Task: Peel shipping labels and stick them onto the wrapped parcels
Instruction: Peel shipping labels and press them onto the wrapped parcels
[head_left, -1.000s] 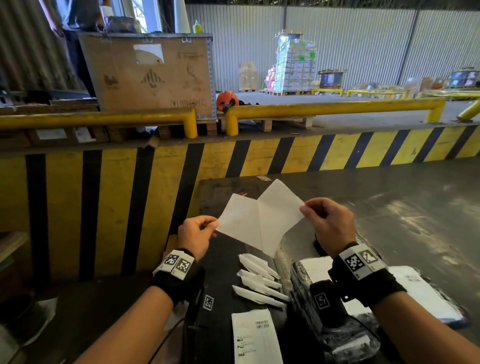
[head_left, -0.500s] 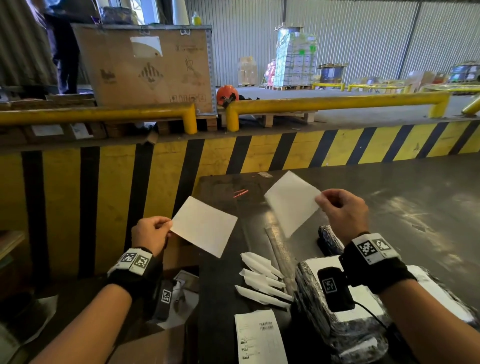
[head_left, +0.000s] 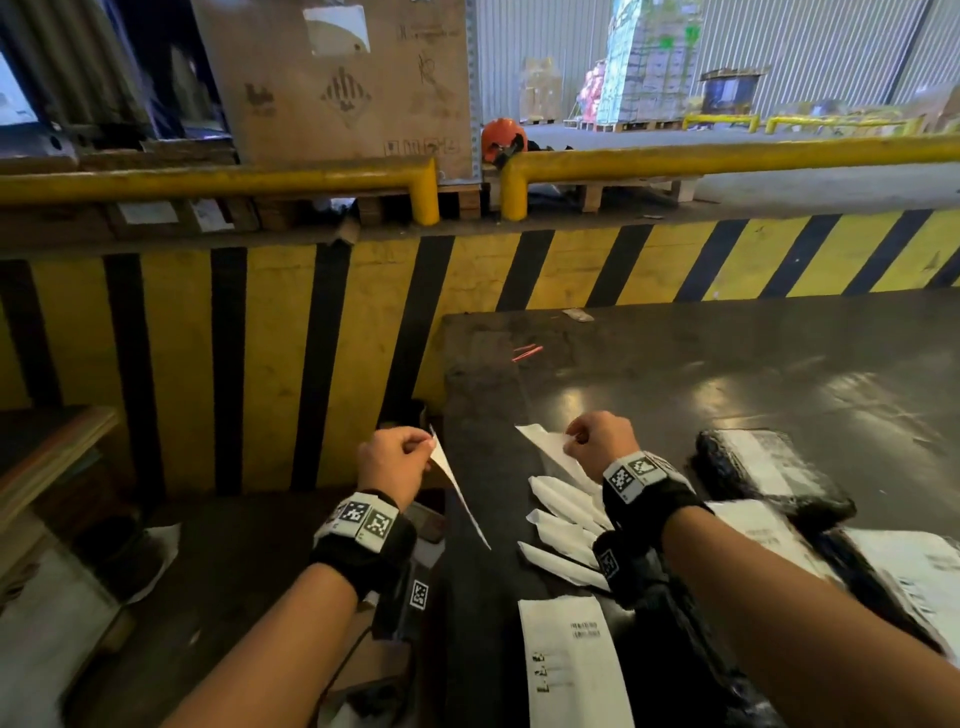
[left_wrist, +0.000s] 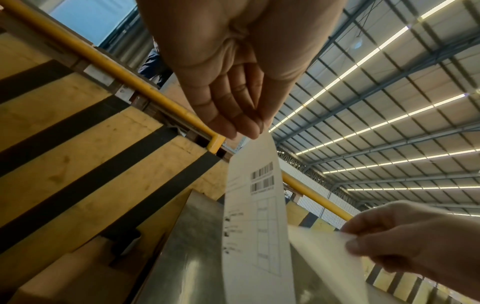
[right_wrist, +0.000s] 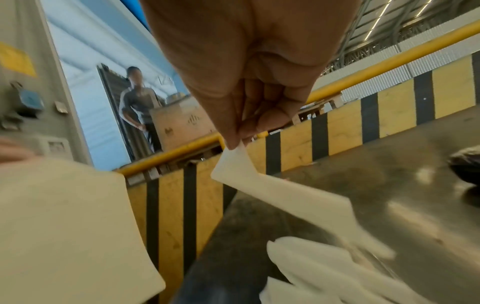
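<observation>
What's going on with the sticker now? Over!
Left hand pinches peeled label, printed side showing. Right hand pinches blank backing sheet over discarded backings. Wrapped parcels wait at right; nothing blocking.

Your right hand (right_wrist: 249, 67) pinches the corner of a blank white backing sheet (right_wrist: 280, 191), which trails toward four o'clock above the dark glossy tabletop (right_wrist: 405, 164). Folded white paper strips (right_wrist: 324, 273) lie at five o'clock. A large pale sheet (right_wrist: 64, 226) fills eight o'clock, blurred.
</observation>
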